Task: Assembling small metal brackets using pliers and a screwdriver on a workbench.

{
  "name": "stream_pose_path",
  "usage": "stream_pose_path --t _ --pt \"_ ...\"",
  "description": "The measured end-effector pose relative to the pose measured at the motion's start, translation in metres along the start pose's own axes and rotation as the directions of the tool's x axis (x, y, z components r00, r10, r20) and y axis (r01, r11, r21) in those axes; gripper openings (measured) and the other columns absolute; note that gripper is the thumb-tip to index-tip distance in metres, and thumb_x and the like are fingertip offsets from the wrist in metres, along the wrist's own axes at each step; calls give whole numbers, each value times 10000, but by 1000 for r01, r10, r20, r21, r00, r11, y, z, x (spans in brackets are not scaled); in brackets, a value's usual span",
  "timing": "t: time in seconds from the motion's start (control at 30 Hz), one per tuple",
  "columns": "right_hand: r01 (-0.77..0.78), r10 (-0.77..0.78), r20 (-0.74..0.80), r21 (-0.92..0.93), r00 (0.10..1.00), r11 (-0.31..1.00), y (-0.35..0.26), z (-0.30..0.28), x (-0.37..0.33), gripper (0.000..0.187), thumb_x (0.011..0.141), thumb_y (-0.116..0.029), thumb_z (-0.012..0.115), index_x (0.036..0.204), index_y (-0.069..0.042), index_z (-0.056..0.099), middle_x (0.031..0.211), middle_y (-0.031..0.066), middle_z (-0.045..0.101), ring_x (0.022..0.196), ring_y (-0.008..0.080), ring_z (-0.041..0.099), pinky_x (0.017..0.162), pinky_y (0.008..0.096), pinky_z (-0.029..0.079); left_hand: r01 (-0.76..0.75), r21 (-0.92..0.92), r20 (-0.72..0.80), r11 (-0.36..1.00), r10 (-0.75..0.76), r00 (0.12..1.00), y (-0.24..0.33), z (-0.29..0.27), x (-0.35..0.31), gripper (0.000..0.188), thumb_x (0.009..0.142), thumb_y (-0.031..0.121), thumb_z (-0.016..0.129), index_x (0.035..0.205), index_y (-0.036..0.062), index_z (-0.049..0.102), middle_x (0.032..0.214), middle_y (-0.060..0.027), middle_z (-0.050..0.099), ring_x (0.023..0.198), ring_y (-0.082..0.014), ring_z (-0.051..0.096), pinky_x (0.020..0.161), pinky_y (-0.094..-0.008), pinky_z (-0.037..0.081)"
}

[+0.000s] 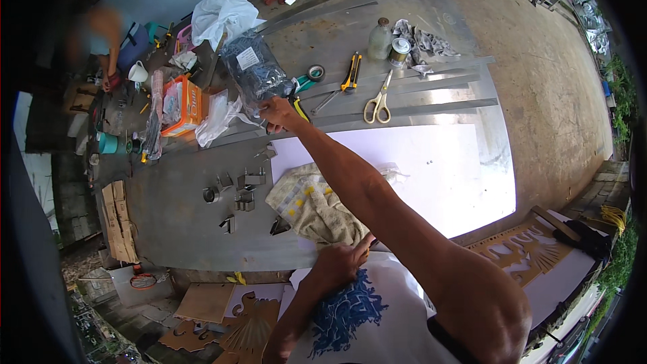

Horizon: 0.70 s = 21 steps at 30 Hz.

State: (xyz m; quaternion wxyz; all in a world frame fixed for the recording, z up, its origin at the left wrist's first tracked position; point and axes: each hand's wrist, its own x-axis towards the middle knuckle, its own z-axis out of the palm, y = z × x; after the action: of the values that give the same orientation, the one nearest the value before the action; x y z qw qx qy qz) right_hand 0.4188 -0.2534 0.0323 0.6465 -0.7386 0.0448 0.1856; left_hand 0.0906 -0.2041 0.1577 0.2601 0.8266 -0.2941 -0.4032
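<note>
My right arm stretches across the metal table. My right hand (280, 114) has its fingers curled at the lower corner of a clear plastic bag (253, 71) with dark contents and a white label. What it grips there is hidden. A tool with a black and yellow handle (300, 109) lies beside it. Close to my body, my left hand (340, 263) is closed on something small, mostly hidden. A beige towel (327, 216) with a checked part lies crumpled just beyond it, on a white sheet (431, 175). Several bent metal pieces (246, 199) stand to the left.
Scissors (379, 102), a yellow-black cutter (352, 71), a glass bottle (380, 39), a can (399, 52) and metal strips (431, 108) lie beyond. An orange box (187, 108) stands at left. Another person's arm (108, 47) shows far left. Cut-out panels (522, 256) lie right.
</note>
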Motion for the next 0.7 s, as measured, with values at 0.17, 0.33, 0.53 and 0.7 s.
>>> stream_pose_path --t 0.17,0.33,0.53,0.7 --pt "-85 89 -119 40 989 996 8 31 14 233 859 -135 563 1000 -23 710 691 90 707 483 176 658 444 313 548 -658 3 -375 753 611 697 49 6 53 571 974 227 516 1516 155 349 1021 -154 648 935 -225 642 824 -431 476" --pt "-23 29 -81 79 996 997 -15 58 -4 204 844 -111 542 859 -12 720 656 104 691 474 191 652 430 334 539 -275 -111 42 955 281 959 39 22 52 608 975 342 534 1502 73 392 1100 -140 608 958 -173 561 951 -407 408" --pt "99 -97 -267 -7 959 995 -6 -5 5 242 840 -196 567 903 -51 750 728 200 704 638 303 714 697 374 587 -213 44 -45 976 215 976 11 4 35 293 911 173 587 1175 53 630 1057 -149 666 927 -294 651 797 -421 510" --pt "206 -206 -259 -28 944 978 -29 -34 -7 240 817 -205 593 924 -67 758 711 147 709 601 268 700 655 365 574 -322 -40 -141 946 314 939 45 -15 20 197 922 196 597 1040 45 644 1003 -134 661 985 -309 646 819 -431 528"
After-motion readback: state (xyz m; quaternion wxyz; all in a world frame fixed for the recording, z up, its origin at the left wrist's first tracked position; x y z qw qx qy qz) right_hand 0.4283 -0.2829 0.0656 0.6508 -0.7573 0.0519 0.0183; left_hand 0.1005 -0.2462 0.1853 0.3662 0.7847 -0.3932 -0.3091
